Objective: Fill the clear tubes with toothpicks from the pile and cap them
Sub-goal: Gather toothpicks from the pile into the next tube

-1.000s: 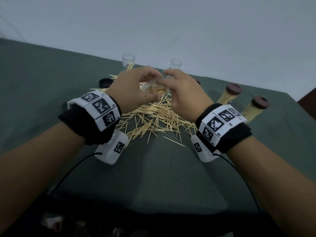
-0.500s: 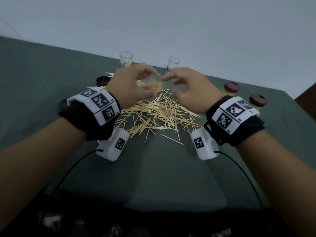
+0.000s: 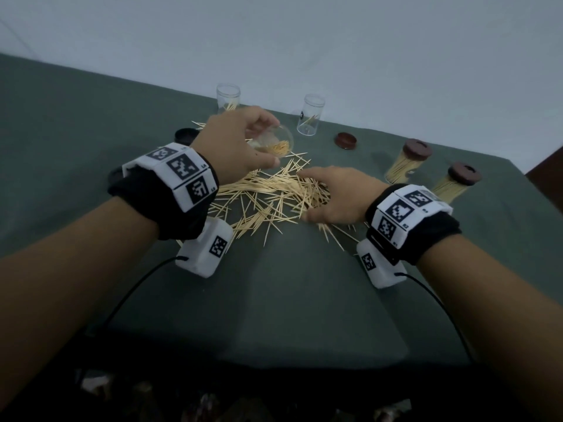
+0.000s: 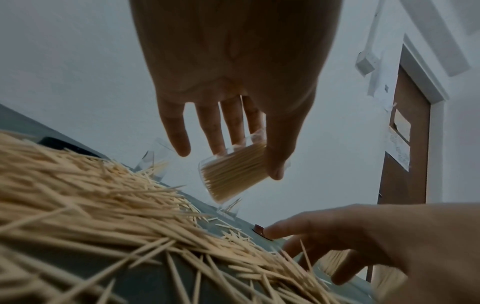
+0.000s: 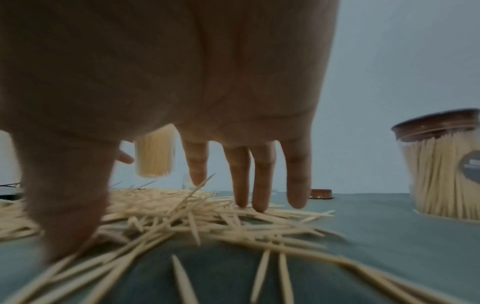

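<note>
A clear plastic tube part-filled with pale wooden toothpicks (image 3: 275,144) is grasped, tilted, by the left hand (image 3: 234,147) above the 11 o'clock edge of the scattered toothpick pile (image 3: 268,199) on the dark green worktop (image 3: 304,300). The right hand (image 3: 335,197), spread and holding nothing, is pressed onto the pile's 3 o'clock side. Two brown-capped full tubes (image 3: 408,161) are seen at 2 o'clock.

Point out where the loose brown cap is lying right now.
In the head view the loose brown cap lies on the green table, right of the pile, between an open clear tube and the nearer capped tube.
</note>
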Available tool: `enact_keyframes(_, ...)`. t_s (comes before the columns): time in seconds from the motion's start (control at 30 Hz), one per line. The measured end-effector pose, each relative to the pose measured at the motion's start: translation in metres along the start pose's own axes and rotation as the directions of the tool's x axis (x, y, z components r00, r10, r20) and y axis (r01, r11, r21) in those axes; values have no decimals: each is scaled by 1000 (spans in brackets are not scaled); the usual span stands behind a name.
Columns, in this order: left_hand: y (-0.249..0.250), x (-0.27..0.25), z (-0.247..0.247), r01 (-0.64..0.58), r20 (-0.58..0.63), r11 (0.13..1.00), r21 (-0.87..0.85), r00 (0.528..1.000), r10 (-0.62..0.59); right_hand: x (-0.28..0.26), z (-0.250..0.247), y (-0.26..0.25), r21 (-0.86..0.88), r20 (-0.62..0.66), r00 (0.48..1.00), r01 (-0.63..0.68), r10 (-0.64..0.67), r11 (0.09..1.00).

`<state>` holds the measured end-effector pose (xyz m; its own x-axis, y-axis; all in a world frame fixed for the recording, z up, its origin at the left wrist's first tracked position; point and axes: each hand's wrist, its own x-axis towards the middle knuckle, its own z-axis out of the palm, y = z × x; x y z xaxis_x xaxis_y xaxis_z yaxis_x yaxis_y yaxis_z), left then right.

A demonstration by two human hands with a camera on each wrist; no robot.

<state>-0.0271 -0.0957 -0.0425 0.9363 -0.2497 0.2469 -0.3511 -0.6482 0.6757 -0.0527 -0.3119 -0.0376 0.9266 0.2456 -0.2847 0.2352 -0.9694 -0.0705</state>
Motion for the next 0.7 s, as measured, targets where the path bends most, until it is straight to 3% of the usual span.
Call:
enact_keyframes(0.2, 1, 2, -2, 2, 15, 1000, 2, 1000, -2, 12, 0, 10, -17, -37, 999, 22, -23, 1000)
enact_keyframes(0.3, -1, 3, -7, 17, 3, 1000, -7, 1000, -17, 19, -11, 8, 70, -21, 998, 60, -58, 996)
enact_keyframes(0.4, -4, 5, -11, 36, -17, 999, -14, 999, -36, 41, -27, 3, 142, -88, 994, 77, -65, 987)
enact_keyframes(0.47, -6, 5, -12, 49, -23, 999, -23, 999, -49, 63, -33, -3, 65, -123, 992, 47, -39, 997)
enact_keyframes(0.6, -10, 5, -14, 55, -16, 998, -15, 998, -55, 99, -37, -20, -143, -9, 999, 38, -40, 989)
enact_keyframes(0.7, -12, 7, -14, 50, -4, 999, -11, 999, -50, 108, -35, -25, -198, -20, 998, 51, -56, 979)
